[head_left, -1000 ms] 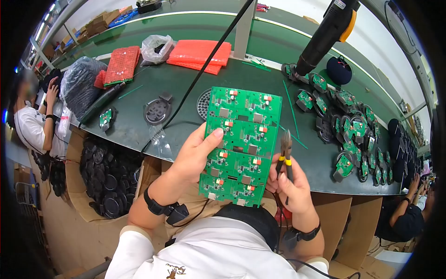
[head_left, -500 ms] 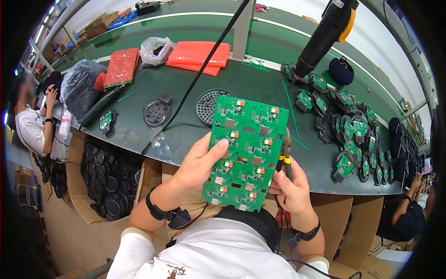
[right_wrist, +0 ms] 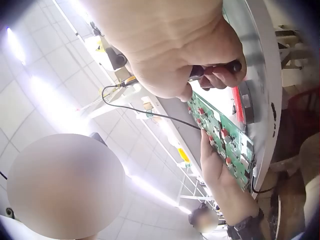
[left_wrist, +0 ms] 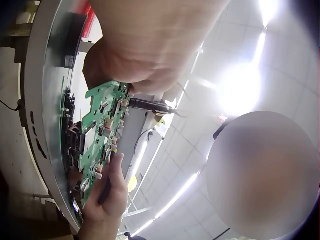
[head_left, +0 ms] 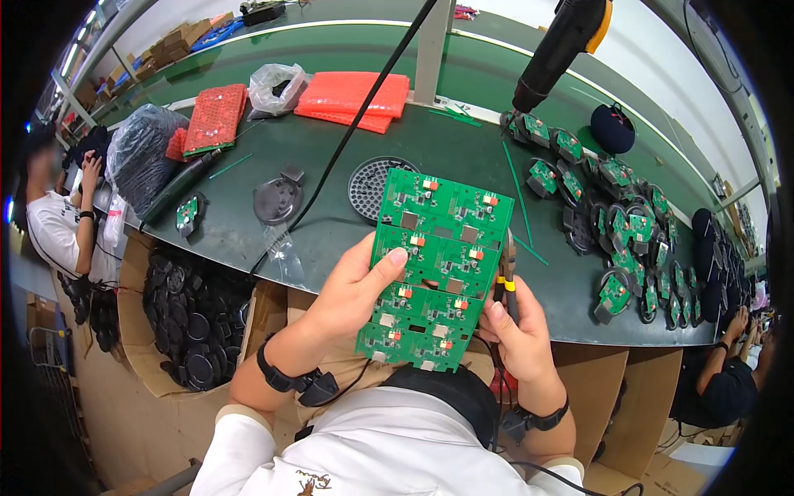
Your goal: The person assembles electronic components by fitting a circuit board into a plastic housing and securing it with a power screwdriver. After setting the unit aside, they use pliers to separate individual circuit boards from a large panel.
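A green circuit board panel (head_left: 438, 273) carrying rows of small components is held up over the person's lap, tilted toward the head camera. The left hand (head_left: 356, 289) grips its left edge, thumb on the front face and fingers behind. In the right hand (head_left: 525, 335) is a pair of cutting pliers (head_left: 510, 285) with black and yellow handles. The tips of the pliers are right at the panel's right edge, partly hidden by it. In the right wrist view, the right hand's fingers (right_wrist: 220, 77) curl round the dark handles.
Round black parts with green boards (head_left: 633, 223) pile up on the right of the table. A black power screwdriver (head_left: 554, 62) hangs above them. Red bubble wrap (head_left: 356, 97), a perforated disc (head_left: 368, 190) and a black housing (head_left: 279, 201) lie behind. A carton (head_left: 136, 331) of black parts stands lower left.
The panel has shifted down and right and tilted a little. The pliers' tips, earlier in full view beside the panel, now meet its right edge. The hanging screwdriver has swung slightly up and left.
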### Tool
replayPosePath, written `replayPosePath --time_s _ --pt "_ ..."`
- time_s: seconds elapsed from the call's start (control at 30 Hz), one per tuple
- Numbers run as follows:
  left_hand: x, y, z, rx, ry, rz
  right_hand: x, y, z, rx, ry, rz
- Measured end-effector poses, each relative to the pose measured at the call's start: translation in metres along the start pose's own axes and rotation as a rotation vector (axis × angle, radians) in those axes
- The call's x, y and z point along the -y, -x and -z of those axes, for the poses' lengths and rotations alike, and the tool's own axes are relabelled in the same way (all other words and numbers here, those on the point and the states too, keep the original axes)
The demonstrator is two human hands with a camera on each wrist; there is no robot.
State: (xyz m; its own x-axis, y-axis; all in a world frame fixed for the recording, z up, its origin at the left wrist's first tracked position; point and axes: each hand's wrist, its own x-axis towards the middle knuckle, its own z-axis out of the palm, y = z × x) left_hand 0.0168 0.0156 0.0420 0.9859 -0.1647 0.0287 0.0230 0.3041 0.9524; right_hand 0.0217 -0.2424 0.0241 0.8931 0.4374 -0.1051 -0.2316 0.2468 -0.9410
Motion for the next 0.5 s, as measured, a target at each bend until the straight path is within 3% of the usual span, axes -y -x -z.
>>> replayPosePath --time_s 0.3,0.37,0.5 --pt "0.002 -0.002 0.005 0.015 0.024 0.049 0.0 -0.001 0.005 0.011 0.04 0.006" --pt "0.004 -0.003 0.005 0.028 0.082 0.094 -0.002 -0.001 0.008 0.169 -0.306 -0.039" --pt "0.02 -0.01 0.003 0.116 0.35 0.138 -0.007 0.001 0.001 0.117 -0.388 -0.039"
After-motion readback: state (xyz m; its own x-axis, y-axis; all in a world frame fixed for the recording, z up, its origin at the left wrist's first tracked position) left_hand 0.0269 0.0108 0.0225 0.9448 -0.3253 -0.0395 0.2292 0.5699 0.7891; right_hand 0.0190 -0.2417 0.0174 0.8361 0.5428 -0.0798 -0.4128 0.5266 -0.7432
